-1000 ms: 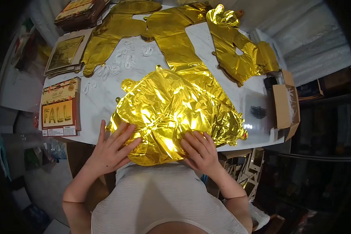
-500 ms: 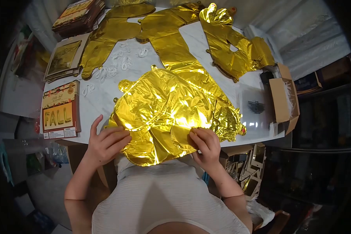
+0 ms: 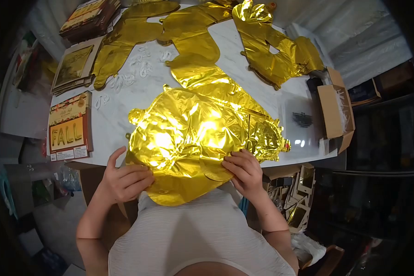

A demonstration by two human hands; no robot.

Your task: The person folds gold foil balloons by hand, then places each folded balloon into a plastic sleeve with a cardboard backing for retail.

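Observation:
A crumpled gold foil balloon (image 3: 193, 119), flat and uninflated, lies at the near edge of the table, its lower part overhanging toward my body. My left hand (image 3: 126, 178) pinches its lower left edge, thumb hidden beneath the foil and index finger raised. On the lower right edge my right hand (image 3: 244, 172) grips the same foil, fingers on top. Beyond it, more flat gold foil balloons (image 3: 188, 39) spread over the far side of the table, one of them reaching under or joining the held foil. Another gold foil piece (image 3: 273, 57) lies at the back right.
Packages marked FALL (image 3: 69, 131) are stacked at the left, with card packs (image 3: 76, 62) and another stack (image 3: 87, 20) behind. White ribbons (image 3: 124, 80) lie on the marble-patterned table (image 3: 110, 133). An open cardboard box (image 3: 331, 112) stands right; a box of packaging (image 3: 296, 198) sits below.
The near edge of the held foil has come down toward my body and looks smoother. Its left side has shifted left. Both hands still grip it, slightly lower.

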